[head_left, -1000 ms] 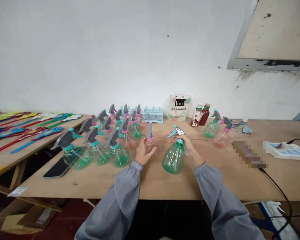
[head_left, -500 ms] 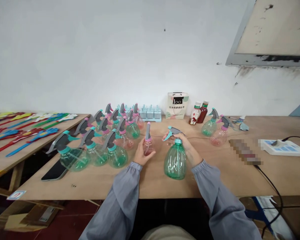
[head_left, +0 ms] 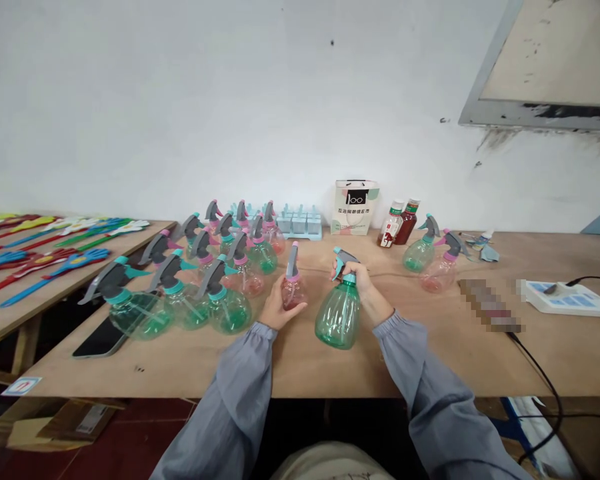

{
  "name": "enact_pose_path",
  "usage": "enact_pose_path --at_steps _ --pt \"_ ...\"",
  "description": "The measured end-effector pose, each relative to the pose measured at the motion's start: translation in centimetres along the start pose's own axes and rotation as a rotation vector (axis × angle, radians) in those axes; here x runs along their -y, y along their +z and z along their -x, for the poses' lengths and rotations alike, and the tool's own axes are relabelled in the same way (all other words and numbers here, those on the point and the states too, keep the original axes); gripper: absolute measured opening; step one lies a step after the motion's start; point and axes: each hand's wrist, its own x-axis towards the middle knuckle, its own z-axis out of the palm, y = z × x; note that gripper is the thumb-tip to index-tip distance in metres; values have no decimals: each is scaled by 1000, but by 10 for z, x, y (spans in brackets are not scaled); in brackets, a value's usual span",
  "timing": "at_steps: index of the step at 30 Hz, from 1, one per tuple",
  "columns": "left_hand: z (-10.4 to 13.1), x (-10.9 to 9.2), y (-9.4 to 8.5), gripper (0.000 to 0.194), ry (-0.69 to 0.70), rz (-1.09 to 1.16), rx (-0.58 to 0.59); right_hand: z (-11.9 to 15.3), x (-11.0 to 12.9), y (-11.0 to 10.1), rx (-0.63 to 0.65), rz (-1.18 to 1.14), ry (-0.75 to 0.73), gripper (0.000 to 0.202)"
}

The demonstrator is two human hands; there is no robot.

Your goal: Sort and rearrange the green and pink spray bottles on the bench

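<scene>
My left hand is wrapped round the body of a pink spray bottle, its grey trigger head pointing up. To its right, my right hand grips a green spray bottle at the neck and head, fingers near the teal trigger. That bottle tilts slightly; I cannot tell whether its base touches the table. Several more green and pink spray bottles stand grouped on the left. Farther right, a green spray bottle and a pink one stand side by side.
A phone lies under the front left bottles. Along the wall are pale blue popsicle molds, a paper bag and two sauce bottles. A white power strip with a cable is at right. Colourful hand-shaped sticks cover the left table.
My right hand has shifted the green bottle slightly left and up, its fingers now closer round the head and trigger. My left hand still holds the pink bottle. The view has turned slightly.
</scene>
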Motion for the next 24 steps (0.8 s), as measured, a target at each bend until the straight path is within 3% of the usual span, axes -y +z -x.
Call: enact_pose_path --at_steps 5,11,15,21,24 --pt "0 -2 -1 97 7 -6 1 -1 4 3 146 -32 70 31" --pt "1 -3 -1 97 24 -16 -9 -12 0 -1 83 -47 92 16" --pt "1 -3 -1 95 19 -6 -7 -10 -7 -1 109 -37 82 27" --pt "1 -4 -1 96 19 3 2 -10 -21 -5 -103 -99 19 16" --pt "1 -4 -1 95 19 3 2 -11 -21 -6 -137 -113 13 16"
